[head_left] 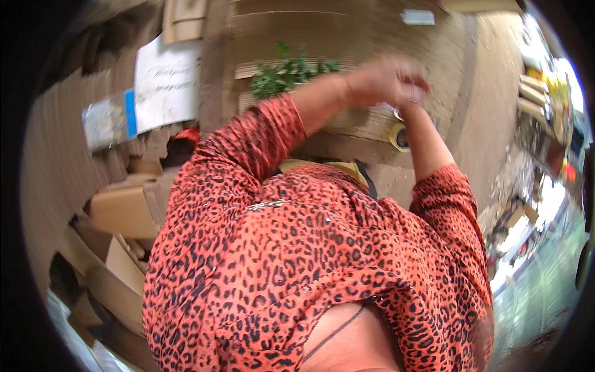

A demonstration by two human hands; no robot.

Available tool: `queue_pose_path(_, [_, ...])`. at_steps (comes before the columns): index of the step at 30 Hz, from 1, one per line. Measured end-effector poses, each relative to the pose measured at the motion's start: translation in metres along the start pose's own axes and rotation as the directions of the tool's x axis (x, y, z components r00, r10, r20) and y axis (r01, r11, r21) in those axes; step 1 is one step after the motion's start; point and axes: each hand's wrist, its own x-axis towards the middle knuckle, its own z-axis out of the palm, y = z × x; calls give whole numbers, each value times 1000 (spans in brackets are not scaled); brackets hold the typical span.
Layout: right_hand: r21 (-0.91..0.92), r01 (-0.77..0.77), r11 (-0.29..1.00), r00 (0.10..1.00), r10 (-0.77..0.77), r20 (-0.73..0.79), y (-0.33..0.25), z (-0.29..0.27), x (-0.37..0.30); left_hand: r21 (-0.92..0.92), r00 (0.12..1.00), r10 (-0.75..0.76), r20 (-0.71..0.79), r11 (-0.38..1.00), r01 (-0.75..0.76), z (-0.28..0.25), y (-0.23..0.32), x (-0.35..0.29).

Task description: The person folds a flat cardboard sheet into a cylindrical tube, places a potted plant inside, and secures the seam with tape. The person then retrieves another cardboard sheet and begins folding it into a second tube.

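- Head view: both forearms rise out of red leopard-print sleeves [297, 248] and meet up top, over brown cardboard [347, 31].
- The left hand [384, 77] is blurred, curled loosely over the right wrist; I cannot tell whether it grips anything.
- The right hand is hidden beneath the left one, so how its fingers stand cannot be told; only the right forearm [427, 139] shows.
- Just below the hands, beside the right forearm, a tape roll [400, 137] lies on the cardboard, partly covered by the arm.
- Left of the hands, a leafy green sprig [288, 73] rests on the cardboard, near the left forearm.
- Further left, a white paper sheet [166, 84] with handwriting lies flat, and a clear packet with a blue edge [108, 121] touches its left side.
- Above and right of the hands, a small white label [418, 17] sticks to the cardboard.
- Well below and left of the hands, a closed tan box [121, 211] sits among stacked flattened cartons [93, 279]; its contents are not visible.
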Motion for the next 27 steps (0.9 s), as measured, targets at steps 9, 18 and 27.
queue_pose_path(9, [-81, 60, 995, 993, -67, -95, -24, -12, -11, -475, 622, -782, -44, 564, 675, 81, -165, -198])
queue_pose_path(18, [-69, 155, 986, 979, -162, -123, -60, -20, 6, -931, 465, -812, -351, 354, -85, 70, -212, -188])
queue_pose_path(27, [-14, 147, 989, 977, -147, -157, -98, -8, 15, -902, 273, -871, -408, 338, -268, 42, -223, -161])
